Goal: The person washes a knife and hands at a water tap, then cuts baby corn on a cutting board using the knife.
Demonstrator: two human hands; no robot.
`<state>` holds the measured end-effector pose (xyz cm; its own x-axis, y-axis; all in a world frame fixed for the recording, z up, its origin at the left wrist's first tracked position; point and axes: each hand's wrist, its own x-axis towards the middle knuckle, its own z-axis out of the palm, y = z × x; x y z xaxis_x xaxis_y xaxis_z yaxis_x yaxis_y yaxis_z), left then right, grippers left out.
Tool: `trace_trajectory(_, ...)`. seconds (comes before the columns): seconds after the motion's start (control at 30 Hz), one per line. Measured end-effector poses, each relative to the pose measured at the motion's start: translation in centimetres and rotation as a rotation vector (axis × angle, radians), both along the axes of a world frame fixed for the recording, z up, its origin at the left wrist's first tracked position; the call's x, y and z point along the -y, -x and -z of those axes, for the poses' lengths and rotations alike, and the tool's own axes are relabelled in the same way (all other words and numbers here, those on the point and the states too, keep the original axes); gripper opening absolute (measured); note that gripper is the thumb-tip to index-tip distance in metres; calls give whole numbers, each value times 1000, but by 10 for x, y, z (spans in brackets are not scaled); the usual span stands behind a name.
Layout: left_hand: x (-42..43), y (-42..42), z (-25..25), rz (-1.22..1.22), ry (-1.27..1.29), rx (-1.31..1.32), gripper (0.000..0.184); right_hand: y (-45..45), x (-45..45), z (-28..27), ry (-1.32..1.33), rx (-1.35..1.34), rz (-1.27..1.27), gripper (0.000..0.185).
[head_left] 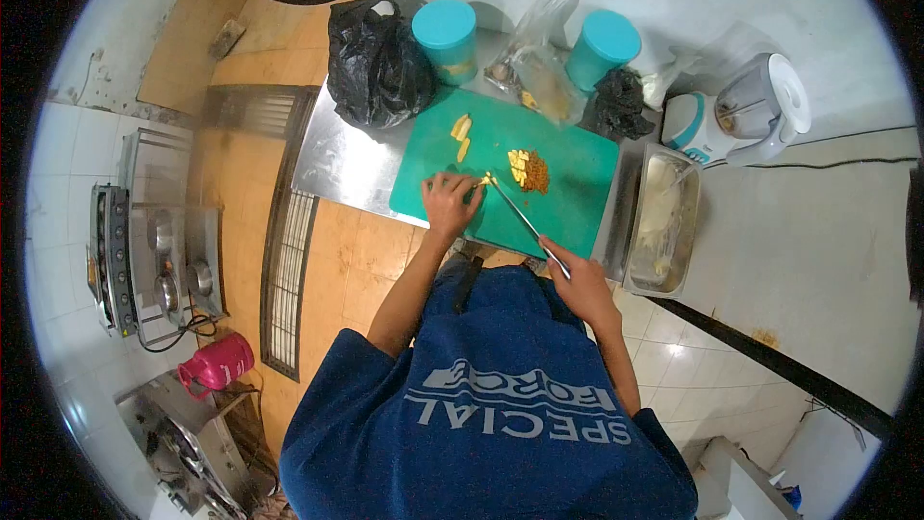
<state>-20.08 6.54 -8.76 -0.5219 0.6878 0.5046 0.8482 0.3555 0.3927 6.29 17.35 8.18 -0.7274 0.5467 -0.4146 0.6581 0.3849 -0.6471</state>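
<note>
My right hand (pixel 579 287) is closed round the handle of a knife (pixel 520 214), whose blade reaches up and left over the green cutting board (pixel 577 217). Near the blade's tip lie small cut bits of a yellow food strip (pixel 487 179). My left hand (pixel 450 202) rests on the board with curled fingers, gripping the strip beside the blade; part of it is hidden under the fingertips. Farther up the board are loose yellow strips (pixel 462 135). To the right sits a pile of yellow cubes (pixel 519 167), touching a heap of orange-brown chopped bits (pixel 537 174).
Behind the board stand a black plastic bag (pixel 377 63), two teal-lidded containers (pixel 445 29) (pixel 608 39), a clear bag (pixel 549 77) and a small black bag (pixel 618 104). At right are a metal tray (pixel 664 221) and a blender (pixel 751 111). A pink gas cylinder (pixel 219 363) stands at lower left.
</note>
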Motion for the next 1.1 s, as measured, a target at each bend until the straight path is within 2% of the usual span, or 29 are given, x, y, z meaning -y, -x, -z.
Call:
trace_trajectory(0.37, 1, 1, -1, 6, -6, -8, 12, 11, -1, 28, 25, 33, -51, 45)
trace_trajectory(0.57, 1, 1, -3, 6, -5, 17, 11, -7, -4, 48, -29, -78, -64, 45)
trace_trajectory(0.77, 0, 2, 0, 19, -3, 31, 11, -11, -11, -1, -31, 8, -82, 43)
trace_trajectory(0.87, 1, 2, 2, 18, -27, 51, 11, -5, -10, -13, 29, 147, -25, 43)
trace_trajectory(0.93, 1, 2, 0, 15, -22, 45, 14, -5, -9, -1, 16, 21, -9, 42)
trace_trajectory(1.1, 0, 0, -2, 2, -30, 40, 15, 0, -2, 21, -10, -77, -32, 44)
